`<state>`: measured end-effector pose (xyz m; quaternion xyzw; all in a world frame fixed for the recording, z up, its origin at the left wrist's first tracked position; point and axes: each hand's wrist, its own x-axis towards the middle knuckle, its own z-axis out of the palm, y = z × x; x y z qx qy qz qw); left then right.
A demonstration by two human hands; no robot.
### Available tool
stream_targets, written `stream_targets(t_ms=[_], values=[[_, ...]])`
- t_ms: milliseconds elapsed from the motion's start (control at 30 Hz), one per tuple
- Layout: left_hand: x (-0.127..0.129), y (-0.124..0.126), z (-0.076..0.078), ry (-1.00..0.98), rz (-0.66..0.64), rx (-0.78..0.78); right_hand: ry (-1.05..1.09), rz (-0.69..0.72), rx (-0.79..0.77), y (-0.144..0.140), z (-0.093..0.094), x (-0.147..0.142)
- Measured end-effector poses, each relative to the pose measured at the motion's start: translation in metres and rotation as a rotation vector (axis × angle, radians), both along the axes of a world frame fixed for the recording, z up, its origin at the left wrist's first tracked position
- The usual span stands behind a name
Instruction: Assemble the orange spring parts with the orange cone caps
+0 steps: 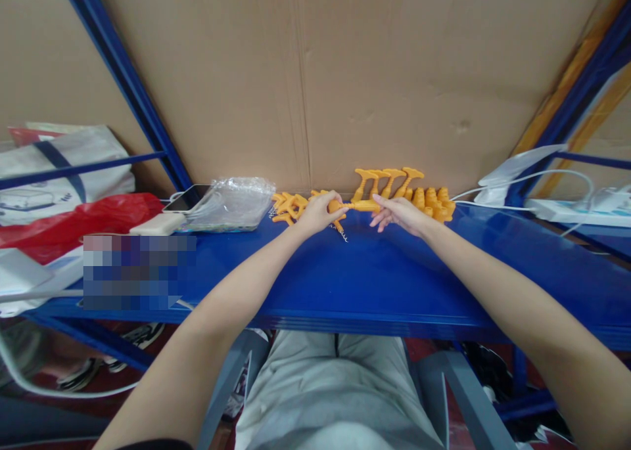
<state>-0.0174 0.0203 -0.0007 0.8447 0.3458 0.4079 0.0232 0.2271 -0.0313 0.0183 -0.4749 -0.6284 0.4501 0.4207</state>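
Both our left hand (318,212) and right hand (400,212) pinch one orange corkscrew (355,206) at twelve o'clock; light, rigid plastic, best gripped by its ends.

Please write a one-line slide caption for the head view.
Both hands, left hand and right hand, hold an orange plastic corkscrew above a blue metal shelf, beside more orange plastic parts.

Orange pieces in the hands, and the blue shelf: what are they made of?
The orange pieces look like moulded plastic: uniform colour, matte, rounded shapes; a metal spiral pokes out of one. The blue shelf seems painted metal, smooth with a soft sheen.
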Motion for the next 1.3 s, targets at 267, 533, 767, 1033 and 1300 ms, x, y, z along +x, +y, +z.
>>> stream_targets(t_ms=[267, 533, 767, 1033, 1300], values=[[-0.002, 0.004, -0.003, 0.018, -0.004, 0.009, -0.039, -0.028, -0.088, -0.001, 0.002, -0.001], [-0.006, 0.007, -0.002, 0.036, 0.004, -0.012, 0.074, 0.023, -0.020, -0.002, -0.002, 0.000], [-0.004, 0.008, -0.008, -0.014, 0.032, -0.084, -0.292, -0.195, 0.299, 0.013, 0.010, 0.030], [-0.011, 0.013, -0.012, 0.323, -0.058, 0.081, -1.193, -0.504, 0.487, 0.013, 0.030, 0.075], [-0.011, 0.010, -0.010, 0.415, -0.091, 0.098, -1.590, -0.345, 0.424, -0.002, 0.015, 0.043]])
